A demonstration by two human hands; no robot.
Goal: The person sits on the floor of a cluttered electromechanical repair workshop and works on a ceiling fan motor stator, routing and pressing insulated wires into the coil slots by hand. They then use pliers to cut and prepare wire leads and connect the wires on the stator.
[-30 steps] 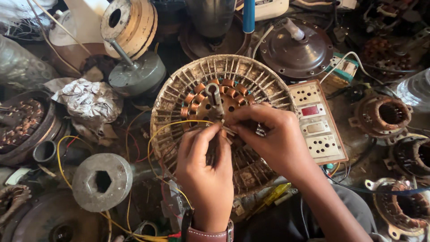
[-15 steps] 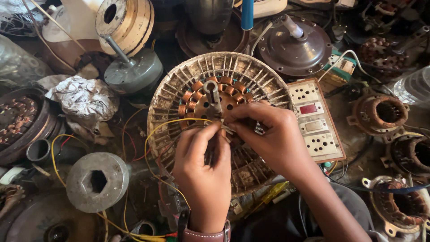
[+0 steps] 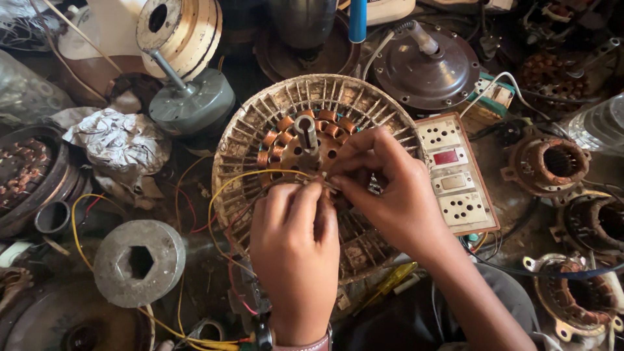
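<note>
At the crowded bench's middle, left hand [image 3: 296, 253] and right hand [image 3: 390, 192] pinch wires [image 3: 305, 184] over the stator [image 3: 260, 140] (motor parts crowd its rim)

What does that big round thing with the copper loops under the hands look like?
The round motor stator lies flat among other parts. It is dusty tan metal with slots around its rim, a ring of orange copper coils and an upright grey shaft in the middle. Both hands, left and right, pinch thin wires over it.
</note>
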